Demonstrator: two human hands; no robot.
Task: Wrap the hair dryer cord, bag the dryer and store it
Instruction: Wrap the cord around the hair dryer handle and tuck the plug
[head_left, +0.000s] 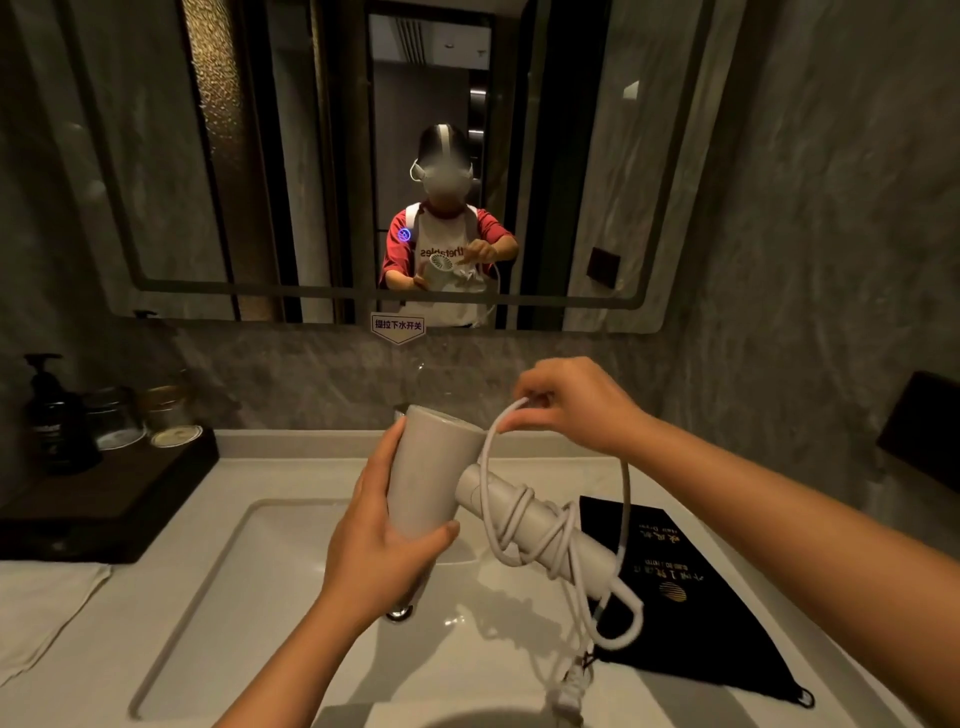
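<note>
A pale beige hair dryer (431, 467) hangs over the sink, barrel upright, handle pointing right and down. My left hand (379, 535) grips the barrel from the left. Its white cord (524, 525) is looped several times around the handle, with slack loops hanging below and the plug (571, 693) dangling near the counter's front. My right hand (566, 405) pinches a raised loop of the cord just above the barrel's right side. A black drawstring bag (691, 613) with gold print lies flat on the counter to the right of the sink.
A white rectangular sink (218, 597) lies below the dryer with its drain (399, 613) under my left wrist. A dark tray (104, 493) with a pump bottle (52, 415) and two jars stands at left. A folded white towel (41, 603) lies front left. A mirror (260, 156) hangs ahead.
</note>
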